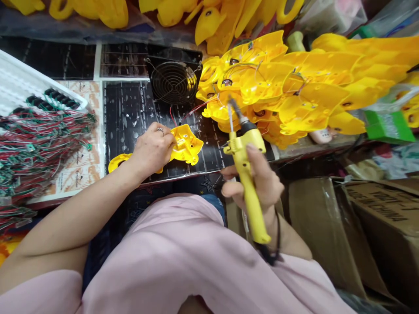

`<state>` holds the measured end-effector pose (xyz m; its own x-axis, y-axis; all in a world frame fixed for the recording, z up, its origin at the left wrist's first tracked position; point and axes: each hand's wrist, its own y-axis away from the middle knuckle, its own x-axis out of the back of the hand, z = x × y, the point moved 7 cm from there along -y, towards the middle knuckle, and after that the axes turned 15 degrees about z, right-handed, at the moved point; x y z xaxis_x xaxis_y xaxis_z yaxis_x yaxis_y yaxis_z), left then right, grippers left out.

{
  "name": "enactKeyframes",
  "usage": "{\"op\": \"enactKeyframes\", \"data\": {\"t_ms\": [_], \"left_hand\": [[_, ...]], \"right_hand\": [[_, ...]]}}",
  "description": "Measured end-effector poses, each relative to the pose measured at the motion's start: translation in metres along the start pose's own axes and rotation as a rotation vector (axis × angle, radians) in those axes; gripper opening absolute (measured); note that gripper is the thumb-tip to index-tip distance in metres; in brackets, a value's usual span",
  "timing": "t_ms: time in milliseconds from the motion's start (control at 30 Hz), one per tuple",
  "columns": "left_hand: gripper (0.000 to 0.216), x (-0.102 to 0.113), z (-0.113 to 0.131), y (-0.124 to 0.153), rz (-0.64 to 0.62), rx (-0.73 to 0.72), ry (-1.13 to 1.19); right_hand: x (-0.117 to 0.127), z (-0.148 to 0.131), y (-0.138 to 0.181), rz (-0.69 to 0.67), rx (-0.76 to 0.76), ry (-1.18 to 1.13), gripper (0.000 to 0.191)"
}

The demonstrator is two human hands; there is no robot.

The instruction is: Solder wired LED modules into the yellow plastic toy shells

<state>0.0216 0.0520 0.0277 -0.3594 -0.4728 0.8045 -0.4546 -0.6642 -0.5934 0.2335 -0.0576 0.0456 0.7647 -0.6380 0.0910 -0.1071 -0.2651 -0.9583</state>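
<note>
My left hand rests closed on a yellow plastic shell that lies on the black mat, fingers pinched at its red wires. My right hand is wrapped round the yellow handle of a soldering iron, held upright with its dark tip pointing up, to the right of the shell. The tip sits in front of a big pile of yellow shells fitted with wires.
A small black fan stands at the back of the mat. At left lies a heap of red and green wired boards beside a white tray. Cardboard boxes stand at the right; more yellow parts lie along the far edge.
</note>
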Motion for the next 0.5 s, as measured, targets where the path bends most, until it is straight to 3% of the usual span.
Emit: {"op": "enactKeyframes", "data": {"t_ms": [133,300,400,500], "left_hand": [[0.024,0.000,-0.003,0.001,-0.002,-0.044,0.010],[0.029,0.010,0.003,-0.001,0.088,-0.129,-0.017],[0.023,0.039,0.005,-0.008,0.183,-0.119,0.043],[0.025,0.088,-0.001,-0.013,0.353,-0.042,0.125]], "right_hand": [[-0.034,-0.003,0.012,-0.111,0.081,0.054,0.017],[-0.072,-0.008,0.026,-0.139,0.159,0.152,0.016],[-0.068,-0.010,0.018,-0.114,0.156,0.190,0.005],[-0.036,-0.006,-0.004,-0.016,0.191,0.216,0.002]]}}
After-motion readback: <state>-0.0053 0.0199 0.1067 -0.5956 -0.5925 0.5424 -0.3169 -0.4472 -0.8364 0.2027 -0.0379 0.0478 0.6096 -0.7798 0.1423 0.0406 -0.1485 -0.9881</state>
